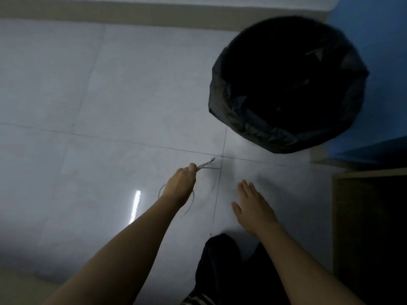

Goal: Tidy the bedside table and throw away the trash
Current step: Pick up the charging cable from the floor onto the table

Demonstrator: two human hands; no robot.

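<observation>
A round bin lined with a black bag point(229, 102) stands on the pale tiled floor at the upper right; its inside is too dark to read. My left hand point(181, 186) is shut on a thin white cable point(206, 163), whose end sticks out past my fingers toward the bin while a loop hangs under my wrist. The hand is short of the bin, to its lower left. My right hand point(253, 205) is held flat with fingers apart and holds nothing, below the bin.
A blue surface point(374, 62) rises at the right beside the bin. A dark wooden piece of furniture point(370, 227) fills the lower right. My dark trouser leg point(220, 271) shows at the bottom. A beige skirting runs along the far wall.
</observation>
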